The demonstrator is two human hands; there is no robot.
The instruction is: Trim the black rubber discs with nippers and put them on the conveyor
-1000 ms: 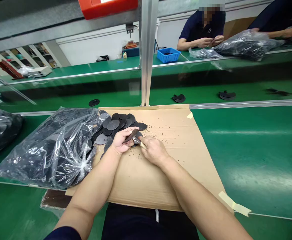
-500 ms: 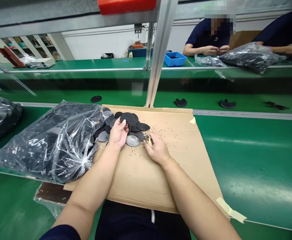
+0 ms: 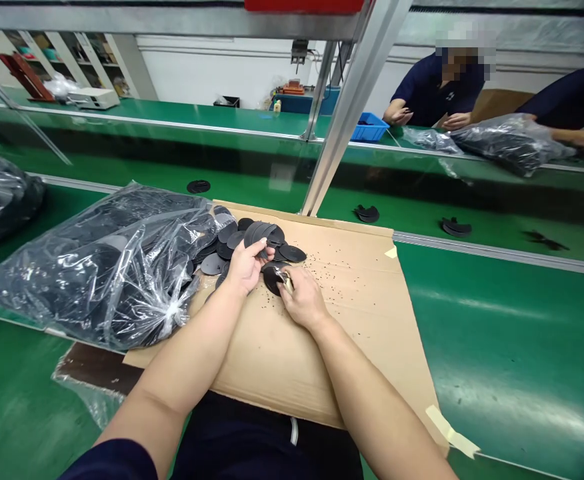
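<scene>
My left hand (image 3: 248, 268) is closed around a fanned stack of thin black discs (image 3: 259, 233), above the near side of a loose disc pile (image 3: 292, 253). My right hand (image 3: 303, 295) grips a small metal hand tool (image 3: 285, 279) with a pale handle; the fingers cover much of it, so its exact kind is unclear. At the tool's tip is a dark round disc (image 3: 272, 279); whether the tool or fingers hold it I cannot tell. Under both hands lies a cardboard sheet (image 3: 282, 360), sprinkled with tiny black bits (image 3: 329, 273).
A clear plastic bag (image 3: 97, 267) full of black discs lies at left, spilling onto the cardboard. Beyond it, disc groups (image 3: 367, 213) rest on the green strip behind a metal post (image 3: 352, 107). Two co-workers sit across, near a blue basket (image 3: 369, 128).
My view has shifted slightly. The discs in my left hand are now fanned out. My right hand has come closer to the left, and a dark disc now shows at its tool.
</scene>
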